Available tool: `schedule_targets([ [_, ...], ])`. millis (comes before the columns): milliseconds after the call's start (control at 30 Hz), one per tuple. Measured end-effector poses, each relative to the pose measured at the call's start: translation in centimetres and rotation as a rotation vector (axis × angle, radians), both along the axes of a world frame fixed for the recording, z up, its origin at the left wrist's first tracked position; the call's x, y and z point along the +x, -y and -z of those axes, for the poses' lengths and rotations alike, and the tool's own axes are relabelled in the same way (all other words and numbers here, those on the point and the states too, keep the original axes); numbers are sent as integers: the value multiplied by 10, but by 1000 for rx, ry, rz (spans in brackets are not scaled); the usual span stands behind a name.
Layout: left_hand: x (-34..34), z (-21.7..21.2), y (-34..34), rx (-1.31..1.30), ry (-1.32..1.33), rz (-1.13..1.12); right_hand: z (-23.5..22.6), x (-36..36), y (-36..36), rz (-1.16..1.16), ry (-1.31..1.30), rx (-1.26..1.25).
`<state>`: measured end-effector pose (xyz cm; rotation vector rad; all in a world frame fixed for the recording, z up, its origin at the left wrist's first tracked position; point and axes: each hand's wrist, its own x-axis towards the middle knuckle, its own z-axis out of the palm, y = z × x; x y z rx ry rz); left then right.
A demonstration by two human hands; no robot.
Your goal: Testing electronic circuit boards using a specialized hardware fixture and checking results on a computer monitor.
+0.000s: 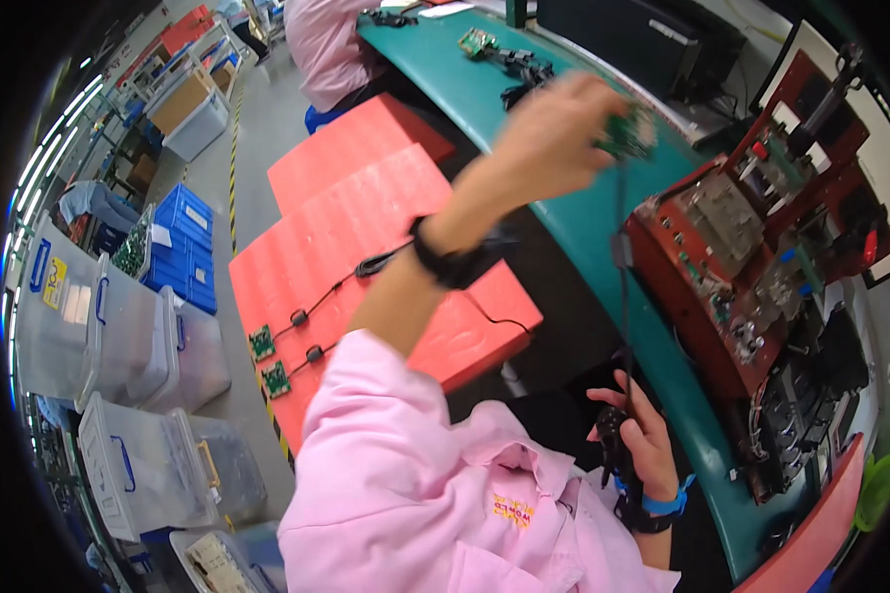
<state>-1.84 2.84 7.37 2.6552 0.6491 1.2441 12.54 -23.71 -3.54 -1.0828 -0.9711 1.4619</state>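
Above the smooth green table point(435, 59), my left grip point(554, 133) grasps a green rectangular circuit board point(635, 136); my right grip point(648, 440) clasps a black cable bundle point(615, 445). Two cabled green boards point(275, 378) already lie on red foam slabs point(316, 247); mine isn't set down.

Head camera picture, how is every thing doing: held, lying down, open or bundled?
Left hand: raised, gripping a board, blurred
Held green board: up in the air, blurred
Right hand: curled around a black bundle
Black cable: running between both hands
Two green boards: lying on red foam
Red fixture: open, upper part tilted up
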Motion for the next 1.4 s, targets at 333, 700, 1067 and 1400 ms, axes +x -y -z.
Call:
schedule_targets([
  [333,-249,-1,165,262,-92,-1055,-7,-36,-87,-504,974,430],
  [700,-394,141,194,-450,-345,-1407,12,-156,-219,-407,1270,905],
  [1067,-411,208,103,-362,-165,-1635,55,-215,-332,-310,1265,945],
  [1400,-406,237,78,-647,-228,-1777,130,-208,-367,-355,1245,794],
])
